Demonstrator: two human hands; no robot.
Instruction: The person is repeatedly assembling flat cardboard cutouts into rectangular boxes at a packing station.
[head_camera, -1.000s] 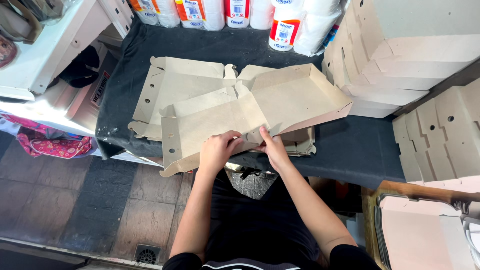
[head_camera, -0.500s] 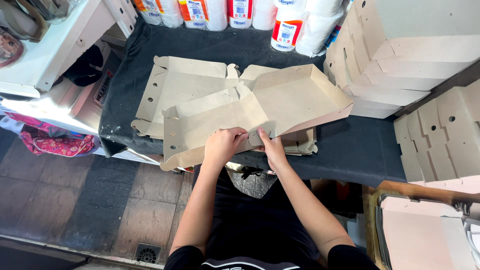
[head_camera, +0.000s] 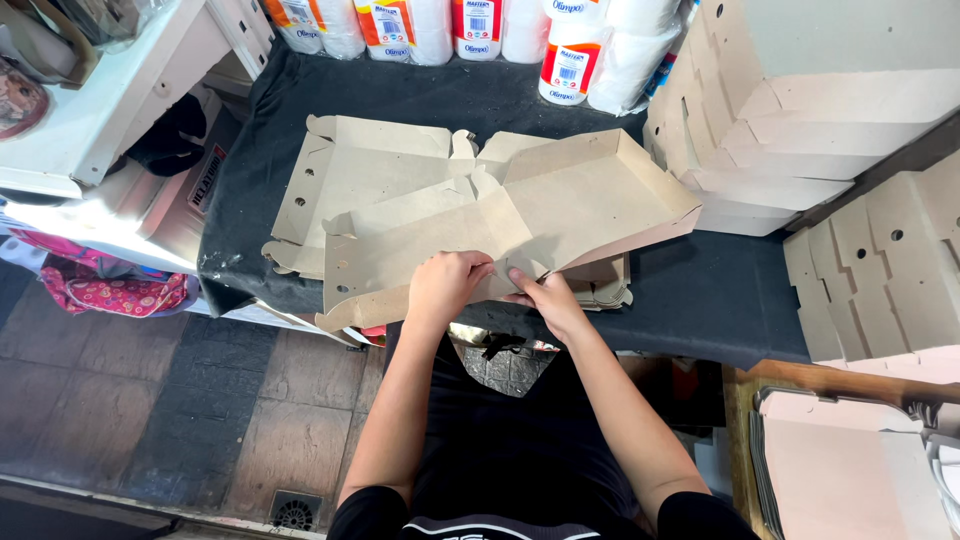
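Cardboard box blank (head_camera: 470, 235) on the black worktop (head_camera: 700, 300) has its near flap pinched by both hands, left (head_camera: 445, 285) and right (head_camera: 545, 298).

We note white wrapped paper rolls (head_camera: 590, 50) with red-orange labels along the table's far edge; folded pale cardboard boxes (head_camera: 800, 110) stacked at right.

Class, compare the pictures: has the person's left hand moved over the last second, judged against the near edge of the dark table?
Yes. The left hand has slid away from the table edge, further onto the cardboard box.
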